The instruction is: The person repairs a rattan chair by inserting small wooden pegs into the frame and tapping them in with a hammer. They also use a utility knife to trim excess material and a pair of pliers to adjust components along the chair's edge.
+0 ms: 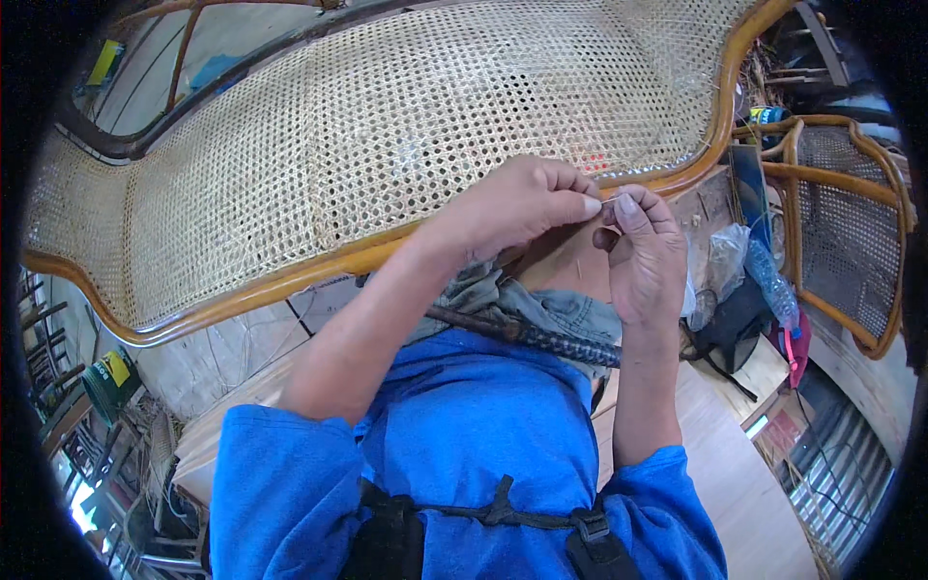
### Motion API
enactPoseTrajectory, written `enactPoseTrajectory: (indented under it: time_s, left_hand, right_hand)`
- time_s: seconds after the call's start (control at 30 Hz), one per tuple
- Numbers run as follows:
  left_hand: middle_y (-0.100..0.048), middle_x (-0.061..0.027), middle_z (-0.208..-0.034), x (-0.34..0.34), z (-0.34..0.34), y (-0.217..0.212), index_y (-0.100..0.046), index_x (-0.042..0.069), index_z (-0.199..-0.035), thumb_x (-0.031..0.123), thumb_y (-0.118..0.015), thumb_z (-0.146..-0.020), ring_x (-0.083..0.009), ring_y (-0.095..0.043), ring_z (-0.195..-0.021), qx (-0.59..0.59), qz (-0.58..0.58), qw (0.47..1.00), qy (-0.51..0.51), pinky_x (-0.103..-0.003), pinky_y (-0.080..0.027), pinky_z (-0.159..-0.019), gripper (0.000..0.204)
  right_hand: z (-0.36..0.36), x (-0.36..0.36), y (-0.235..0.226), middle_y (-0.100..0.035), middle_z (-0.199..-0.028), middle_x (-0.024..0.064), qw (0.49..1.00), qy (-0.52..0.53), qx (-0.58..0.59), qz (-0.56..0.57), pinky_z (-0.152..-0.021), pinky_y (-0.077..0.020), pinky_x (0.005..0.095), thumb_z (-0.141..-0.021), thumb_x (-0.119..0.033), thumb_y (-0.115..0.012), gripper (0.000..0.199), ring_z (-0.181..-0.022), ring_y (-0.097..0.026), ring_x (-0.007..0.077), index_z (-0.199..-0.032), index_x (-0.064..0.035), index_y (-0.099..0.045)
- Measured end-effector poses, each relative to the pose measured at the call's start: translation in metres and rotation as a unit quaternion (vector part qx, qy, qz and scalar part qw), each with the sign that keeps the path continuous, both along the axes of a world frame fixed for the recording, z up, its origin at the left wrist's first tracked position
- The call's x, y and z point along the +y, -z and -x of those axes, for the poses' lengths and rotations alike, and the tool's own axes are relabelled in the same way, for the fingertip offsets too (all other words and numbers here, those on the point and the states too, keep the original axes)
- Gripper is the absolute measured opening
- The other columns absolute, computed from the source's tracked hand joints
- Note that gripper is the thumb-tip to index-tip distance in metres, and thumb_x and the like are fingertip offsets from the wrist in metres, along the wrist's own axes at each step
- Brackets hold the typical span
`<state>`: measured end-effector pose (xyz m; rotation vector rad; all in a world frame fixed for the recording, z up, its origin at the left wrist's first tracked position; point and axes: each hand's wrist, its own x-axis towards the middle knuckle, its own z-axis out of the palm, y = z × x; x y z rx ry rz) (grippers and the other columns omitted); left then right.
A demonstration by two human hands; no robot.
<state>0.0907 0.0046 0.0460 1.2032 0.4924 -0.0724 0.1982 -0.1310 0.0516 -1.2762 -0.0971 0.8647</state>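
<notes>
A long woven cane panel (406,126) in a curved brown wooden frame (280,286) lies across my lap. Over the near rail, toward its right end, my left hand (527,205) is closed in a pinch, thumb against forefinger. Facing it, my right hand (648,249) pinches with thumb and forefinger too, its other fingers curled. Between the two pinches a thin pale strand (607,201), which looks like cane, runs a short way. Its ends are hidden by my fingers. Both hands are just off the rail, close to the panel's edge.
At the right stands a smaller cane-backed chair frame (846,232). Beside it are a clear plastic bottle (770,280), a crumpled plastic bag (725,256) and a black bag (727,329). A green and yellow can (111,380) stands at the left. Plywood (706,464) lies around me.
</notes>
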Motion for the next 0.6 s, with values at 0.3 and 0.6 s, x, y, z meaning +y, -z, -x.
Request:
enactPoseTrajectory:
  time_s: [0.3, 0.6]
  left_hand:
    - [-0.05, 0.0069, -0.064, -0.039, 0.012, -0.007, -0.063, 0.006, -0.093, 0.018, -0.061, -0.087, 0.0, -0.034, -0.045, -0.017, 0.142, 0.981, -0.127, -0.017, -0.024, -0.038, 0.013]
    - [-0.048, 0.0069, -0.062, -0.054, 0.023, -0.008, -0.063, 0.006, -0.092, 0.019, -0.062, -0.086, 0.0004, -0.03, -0.042, -0.02, 0.133, 0.985, -0.11, -0.017, -0.021, -0.037, 0.014]
  right_hand:
    - [0.017, -0.021, -0.019, -0.06, -0.078, 0.002, 0.998, -0.03, 0.043, -0.018, -0.057, -0.0443, 0.0246, -0.085, -0.009, -0.065, 0.012, -0.067, -0.054, 0.0104, -0.095, -0.0034, -0.062]
    - [0.022, -0.036, -0.015, -0.06, -0.077, 0.003, 0.996, -0.071, 0.019, -0.052, -0.058, -0.0437, 0.0236, -0.087, -0.013, -0.063, 0.014, -0.064, -0.053, 0.0112, -0.097, -0.003, -0.062]
